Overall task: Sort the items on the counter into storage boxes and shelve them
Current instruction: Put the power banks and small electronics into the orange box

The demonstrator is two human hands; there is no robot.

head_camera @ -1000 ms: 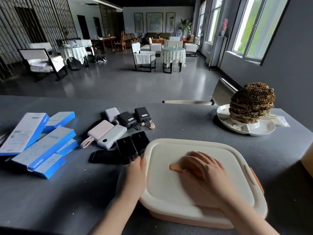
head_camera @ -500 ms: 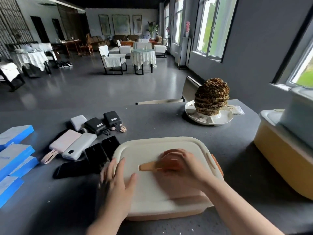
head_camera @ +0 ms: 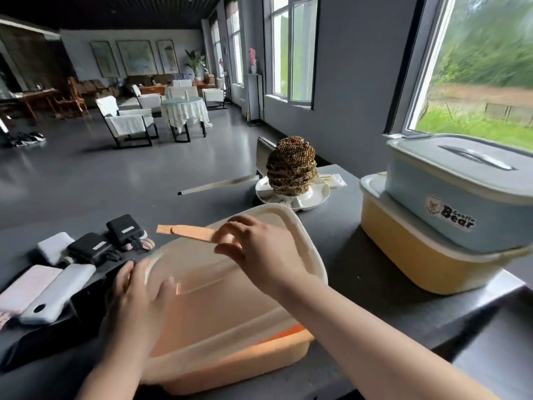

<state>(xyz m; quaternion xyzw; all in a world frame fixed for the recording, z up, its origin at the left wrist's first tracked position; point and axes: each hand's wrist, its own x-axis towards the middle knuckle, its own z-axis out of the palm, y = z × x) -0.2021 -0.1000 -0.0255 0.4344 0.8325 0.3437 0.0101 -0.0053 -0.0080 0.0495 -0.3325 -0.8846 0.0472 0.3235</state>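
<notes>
A peach storage box [head_camera: 230, 362] sits on the grey counter [head_camera: 360, 313] in front of me. Its cream lid [head_camera: 302, 235] is tilted up off the box, blurred by motion. My right hand [head_camera: 259, 249] is shut on the lid's orange handle strip [head_camera: 187, 232], which sticks out to the left. My left hand [head_camera: 138, 293] lies flat with fingers apart on the lid's left edge. Left of the box lie several power banks: a white one [head_camera: 57, 290], a pink one [head_camera: 26, 287] and black ones [head_camera: 92, 249].
A pale blue lidded box [head_camera: 461, 197] is stacked on a yellow box [head_camera: 418, 255] at the counter's right end by the window. A brown honeycomb [head_camera: 291, 166] stands on a white plate [head_camera: 314, 197] behind the lid. Beyond the counter is a room with chairs and tables.
My right hand has pulled the handle strip up and the lid has lifted from flat to tilted. My view has swung right: the blue cartons are gone and the stacked boxes have appeared.
</notes>
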